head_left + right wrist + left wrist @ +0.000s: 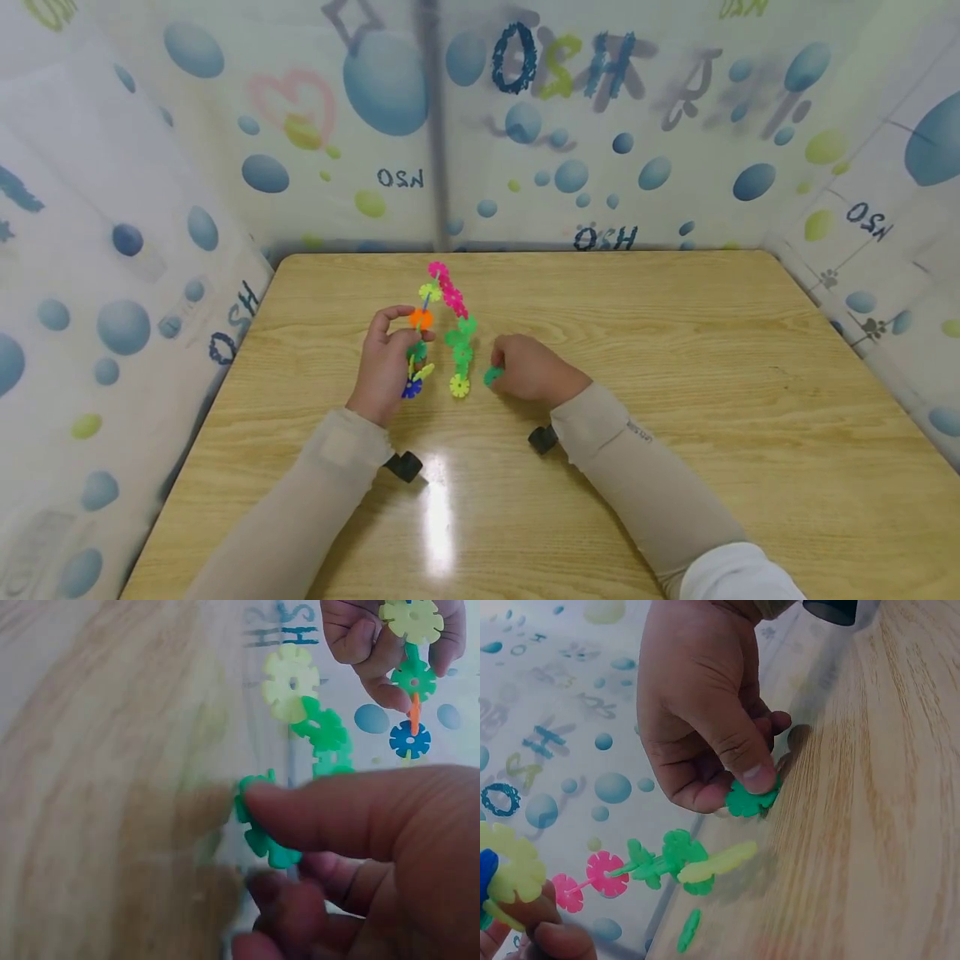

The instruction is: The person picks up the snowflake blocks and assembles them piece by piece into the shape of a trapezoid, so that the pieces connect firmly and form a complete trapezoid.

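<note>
A chain of notched plastic snowflake discs bends in an arch over the table in the head view, with pink discs (pixel 452 297) at its far part. Its right leg runs through green discs (pixel 462 354) to a yellow disc (pixel 460 386) at the near end. My left hand (pixel 381 358) grips the left leg, close to an orange disc (pixel 422 319) and a blue disc (pixel 411 388). Just right of the yellow end, my right hand (pixel 532 369) pinches a separate green disc (pixel 259 825) between thumb and fingers, low over the table.
The wooden table (pixel 675 333) reaches back to a patterned curtain (pixel 525 183), with more curtain on both sides. Black wrist cameras (pixel 405 467) sit under the cuffs. A small green piece (pixel 689 931) shows below the chain in the left wrist view.
</note>
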